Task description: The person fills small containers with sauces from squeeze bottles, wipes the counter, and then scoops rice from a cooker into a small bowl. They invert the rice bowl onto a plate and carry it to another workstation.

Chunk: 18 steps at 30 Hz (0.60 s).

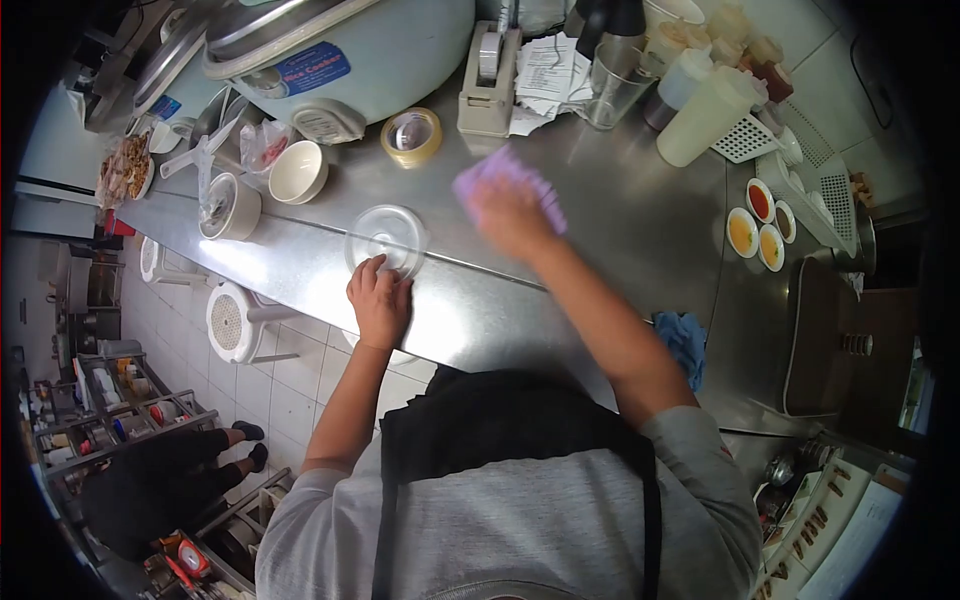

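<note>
My right hand point(512, 215) presses a purple cloth point(495, 170) flat on the steel counter point(620, 200); hand and cloth are blurred with motion. My left hand point(380, 300) rests on the near edge of a clear round plastic lid point(388, 236) lying on the counter, fingers curled onto its rim. A roll of tape point(411, 136) lies just beyond the lid.
A big rice cooker point(340, 50), tape dispenser point(490, 70), glass point(612, 85), squeeze bottles point(705, 115), white bowls point(298, 172) and sauce cups point(762, 222) line the counter. A blue rag point(684, 342) lies at the near edge. Another person point(160, 480) stands at lower left.
</note>
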Available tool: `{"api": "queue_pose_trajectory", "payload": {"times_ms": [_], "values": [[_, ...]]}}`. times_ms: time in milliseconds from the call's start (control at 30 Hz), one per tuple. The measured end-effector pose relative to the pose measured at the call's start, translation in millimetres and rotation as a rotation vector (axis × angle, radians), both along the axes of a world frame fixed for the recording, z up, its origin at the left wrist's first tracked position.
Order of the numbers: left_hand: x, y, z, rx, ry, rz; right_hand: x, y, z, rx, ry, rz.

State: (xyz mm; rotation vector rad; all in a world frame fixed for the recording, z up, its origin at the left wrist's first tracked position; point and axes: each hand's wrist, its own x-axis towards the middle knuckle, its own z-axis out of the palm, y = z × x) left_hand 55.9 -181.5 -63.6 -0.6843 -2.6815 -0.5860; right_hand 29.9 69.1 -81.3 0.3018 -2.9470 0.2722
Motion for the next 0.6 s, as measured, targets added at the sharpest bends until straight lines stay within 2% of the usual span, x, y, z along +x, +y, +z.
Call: {"api": "queue_pose_trajectory", "payload": {"times_ms": [67, 133, 233, 267, 300, 333, 367, 400, 500, 567, 600], "values": [[-10.4, -24.0, -4.2, 0.018, 0.019, 0.023, 52.6, -51.2, -7.3, -0.117, 0.07, 0.305], [-15.1, -45.9, -4.8, 0.01, 0.033, 0.07, 108.6, -77.3, 21.9, -0.275, -0.06, 0.518], [-21.7, -74.3, 0.2, 0.032, 0.01, 0.046, 108.7, -52.4, 27.0, -0.118, -0.08, 0.32], [-23.0, -82.6, 2.2, 0.043, -0.002, 0.028, 97.7, -34.8, 21.2, -0.104, 0.112, 0.122], [-24.9, -90.3, 5.2, 0.036, 0.038, -0.01, 82.9, -9.6, 24.4, 0.075, 0.127, 0.01], [-27.1, -99.0, 7.4, 0.08, 0.027, -0.02, 60.4, 23.3, 3.0, 0.052, 0.09, -0.233], [-28.9, -107.7, 9.2, 0.124, 0.016, -0.031, 47.3, 49.4, -6.7, 0.142, 0.087, -0.469], [-30.0, -116.2, 11.5, 0.168, 0.004, -0.042, 28.1, 61.7, -5.6, 0.126, -0.023, -0.79], [-29.1, -144.2, 17.2, 0.343, -0.056, 0.053, -14.4, 43.0, -14.9, 0.024, 0.011, -1.0], [-32.8, -160.8, 17.3, 0.438, -0.086, 0.104, -30.7, -9.9, -46.3, -0.052, 0.193, -0.641], [-35.3, -164.7, 15.4, 0.387, -0.068, 0.059, -33.2, -55.7, -32.5, -0.016, 0.123, -0.552]]}}
